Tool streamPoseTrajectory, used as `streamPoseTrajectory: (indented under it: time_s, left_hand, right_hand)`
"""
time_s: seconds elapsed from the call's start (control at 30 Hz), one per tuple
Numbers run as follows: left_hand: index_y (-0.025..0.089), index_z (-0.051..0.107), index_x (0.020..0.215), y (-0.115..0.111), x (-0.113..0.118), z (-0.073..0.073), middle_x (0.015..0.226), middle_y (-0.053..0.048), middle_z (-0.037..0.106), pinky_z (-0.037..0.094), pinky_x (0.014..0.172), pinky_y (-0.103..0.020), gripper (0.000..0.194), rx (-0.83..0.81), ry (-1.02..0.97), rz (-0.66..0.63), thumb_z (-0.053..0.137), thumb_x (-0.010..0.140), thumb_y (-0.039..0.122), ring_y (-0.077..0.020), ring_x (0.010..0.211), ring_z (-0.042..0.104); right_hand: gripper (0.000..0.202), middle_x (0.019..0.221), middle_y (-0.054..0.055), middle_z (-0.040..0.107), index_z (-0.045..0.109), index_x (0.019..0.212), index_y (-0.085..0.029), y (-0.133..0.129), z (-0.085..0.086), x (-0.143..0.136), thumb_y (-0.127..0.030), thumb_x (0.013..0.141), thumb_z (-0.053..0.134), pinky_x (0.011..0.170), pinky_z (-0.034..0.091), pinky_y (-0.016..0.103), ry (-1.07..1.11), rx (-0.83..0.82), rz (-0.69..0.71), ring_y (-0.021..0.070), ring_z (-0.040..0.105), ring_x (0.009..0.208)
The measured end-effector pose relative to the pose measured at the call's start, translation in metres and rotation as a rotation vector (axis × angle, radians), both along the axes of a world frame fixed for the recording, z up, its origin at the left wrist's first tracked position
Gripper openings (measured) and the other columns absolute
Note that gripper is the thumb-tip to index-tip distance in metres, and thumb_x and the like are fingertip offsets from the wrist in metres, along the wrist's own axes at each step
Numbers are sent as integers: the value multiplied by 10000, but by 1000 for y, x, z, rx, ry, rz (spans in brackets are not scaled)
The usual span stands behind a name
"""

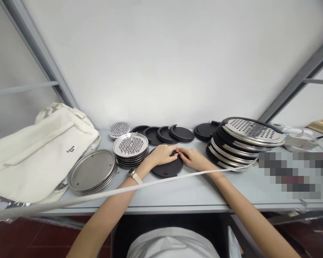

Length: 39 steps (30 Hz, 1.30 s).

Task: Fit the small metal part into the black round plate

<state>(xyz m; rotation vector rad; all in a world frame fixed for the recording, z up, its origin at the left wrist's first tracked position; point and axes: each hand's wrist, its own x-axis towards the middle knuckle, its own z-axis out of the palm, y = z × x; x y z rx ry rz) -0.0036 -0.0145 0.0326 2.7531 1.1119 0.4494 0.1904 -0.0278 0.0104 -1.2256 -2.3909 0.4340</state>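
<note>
A round black plastic disc (168,170) lies flat on the table in front of me. My left hand (163,155) rests over its far side, fingers and thumb closed at the rim. From the right, my right hand (193,158) meets it there, thumb and fingertips pinched together. A tiny shiny spot shows between the fingertips, too small to name. Left of the disc stands a stack of round metal grater plates (131,145). Several black discs with raised rims (181,134) overlap behind my hands.
Plain metal discs (93,170) are stacked at the left, beside a cream bag (43,154). At the right leans a tall pile of black-rimmed grater plates (250,129). A pale cord (161,181) crosses in front of my forearms. Another small grater stack (120,129) stands near the wall.
</note>
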Motion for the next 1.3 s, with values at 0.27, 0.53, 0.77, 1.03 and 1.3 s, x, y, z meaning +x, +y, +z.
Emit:
streamPoseTrajectory:
  time_s: [0.27,0.53,0.77,1.03,1.3]
  left_hand:
    - [220,583,1021,-1,1,1,796,-10,666,423,635,-232,205,7,12,4,488,878,333,-178,732,644]
    - [262,583,1084,0,0,-1,812,4,675,428,658,-232,236,17,15,16,477,878,311,-184,776,661]
    - [211,509,1099,-2,2,-3,868,-36,687,454,719,-289,280,37,14,137,509,868,368,-237,828,671]
    - [210,500,1027,-3,3,-1,853,-42,674,447,680,-285,217,28,52,86,511,844,325,-236,804,665]
    - [200,461,1171,-4,3,-1,848,-48,686,464,706,-300,347,31,42,80,504,852,330,-255,818,673]
  right_hand:
    - [271,820,73,686,635,976,-146,-1,4,2,-220,914,381,669,411,272,2,-26,18,167,581,660]
    - [292,766,49,672,641,906,-144,-5,14,3,-247,922,368,609,376,253,20,-74,40,144,523,598]
    - [298,619,11,571,560,734,-171,0,4,2,-270,933,362,561,327,242,-49,-23,-33,121,444,531]
    - [279,689,26,611,584,822,-174,4,-2,3,-272,944,353,603,366,249,-26,-8,-14,132,490,572]
    - [270,689,26,612,592,847,-170,5,-4,5,-278,937,361,587,363,252,4,-11,8,138,492,565]
